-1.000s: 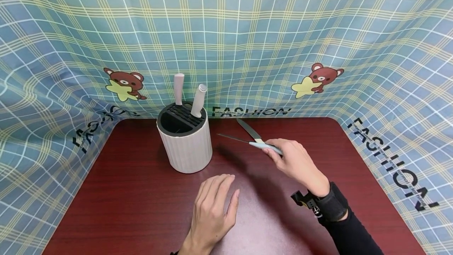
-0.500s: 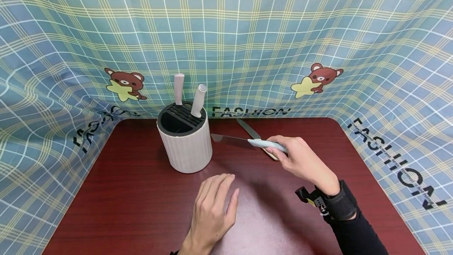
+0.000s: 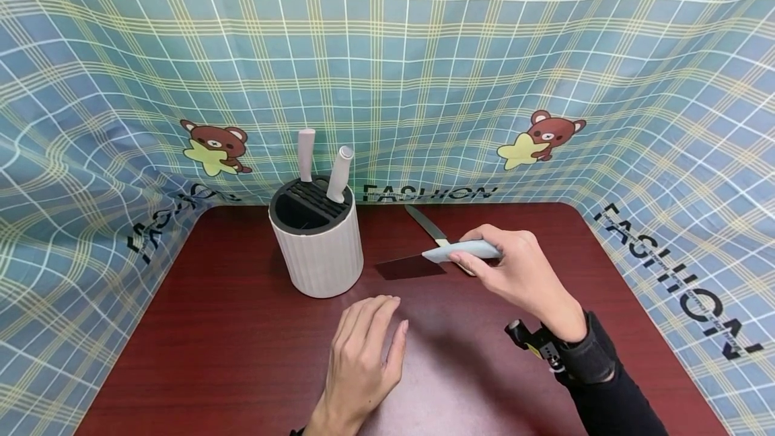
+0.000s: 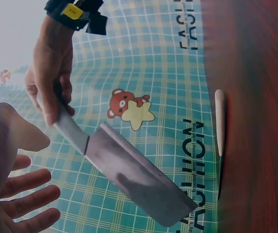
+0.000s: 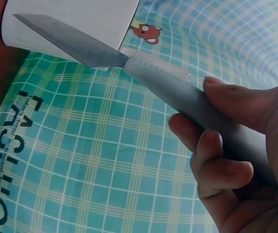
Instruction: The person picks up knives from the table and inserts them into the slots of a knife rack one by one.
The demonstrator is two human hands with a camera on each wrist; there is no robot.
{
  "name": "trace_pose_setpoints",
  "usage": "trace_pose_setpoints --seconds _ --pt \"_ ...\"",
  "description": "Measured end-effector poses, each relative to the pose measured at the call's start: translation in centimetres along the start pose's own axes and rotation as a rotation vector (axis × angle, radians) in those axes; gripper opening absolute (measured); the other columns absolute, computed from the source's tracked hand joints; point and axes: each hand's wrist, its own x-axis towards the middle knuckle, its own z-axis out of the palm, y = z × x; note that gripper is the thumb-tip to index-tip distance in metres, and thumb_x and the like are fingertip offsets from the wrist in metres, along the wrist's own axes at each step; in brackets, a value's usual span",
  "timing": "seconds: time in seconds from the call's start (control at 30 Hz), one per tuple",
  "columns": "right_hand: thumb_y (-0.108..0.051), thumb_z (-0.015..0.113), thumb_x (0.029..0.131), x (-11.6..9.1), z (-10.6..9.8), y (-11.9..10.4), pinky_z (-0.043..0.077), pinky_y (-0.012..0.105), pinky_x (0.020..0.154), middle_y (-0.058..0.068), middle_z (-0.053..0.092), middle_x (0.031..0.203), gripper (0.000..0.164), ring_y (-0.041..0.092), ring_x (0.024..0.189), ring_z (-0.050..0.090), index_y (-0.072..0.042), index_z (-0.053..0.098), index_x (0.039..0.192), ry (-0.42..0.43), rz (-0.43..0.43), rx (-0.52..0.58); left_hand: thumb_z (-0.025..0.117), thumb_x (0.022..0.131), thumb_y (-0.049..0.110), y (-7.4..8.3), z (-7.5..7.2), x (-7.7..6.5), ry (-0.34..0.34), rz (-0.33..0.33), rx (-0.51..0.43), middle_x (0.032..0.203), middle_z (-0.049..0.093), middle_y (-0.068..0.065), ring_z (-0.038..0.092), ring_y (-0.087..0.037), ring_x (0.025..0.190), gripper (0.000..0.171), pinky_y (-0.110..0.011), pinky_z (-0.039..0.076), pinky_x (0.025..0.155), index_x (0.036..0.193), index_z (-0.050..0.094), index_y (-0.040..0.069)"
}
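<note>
Cleaver (image 4: 124, 166), broad-bladed, steel and pale-blue-handled, sits gripped in the right hand (image 3: 521, 268). The left hand (image 3: 364, 352) is loosely spread.

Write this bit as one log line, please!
right hand: holds cleaver above table | left hand: holds nothing | knife: lies on table | block: two handles showing

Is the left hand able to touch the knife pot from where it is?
Probably yes. The left hand holds nothing, and the knife pot stands just beyond its fingertips. The big knife in the right hand is off to the side, so nothing seems to block the way.
</note>
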Motion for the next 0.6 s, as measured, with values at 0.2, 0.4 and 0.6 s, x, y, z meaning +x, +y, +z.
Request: trace_pose_setpoints --seconds 0.2,0.4,0.6 --pt "-0.012 0.088 0.077 0.4 0.0 -0.7 0.039 0.012 0.051 -0.009 0.071 0.076 0.025 -0.006 0.057 0.052 -0.016 0.071 0.095 0.089 -0.044 0.028 0.059 0.098 0.016 0.0 0.0 0.3 0.001 0.0 -0.011 0.104 0.071 -0.012 0.067 -0.027 0.093 0.025 -0.037 0.052 0.086 0.11 0.07 -0.004" --pt "-0.012 0.089 0.073 0.5 0.2 -1.2 0.042 0.014 0.053 -0.006 0.072 0.079 0.028 -0.005 0.06 0.055 -0.013 0.071 0.095 0.15 -0.066 0.034 0.06 0.098 0.015 0.1 0.0 0.5 0.01 0.001 -0.028 0.105 0.071 -0.013 0.067 -0.027 0.092 0.025 -0.036 0.052 0.084 0.111 0.07 -0.004" --pt "-0.006 0.09 0.069 0.5 0.4 -1.7 0.041 0.012 0.051 -0.004 0.072 0.08 0.033 -0.003 0.059 0.055 -0.012 0.072 0.095 0.206 -0.111 0.094 0.061 0.098 0.014 0.1 0.0 0.8 0.021 0.002 -0.042 0.106 0.071 -0.014 0.067 -0.027 0.092 0.025 -0.036 0.052 0.084 0.112 0.07 -0.005"
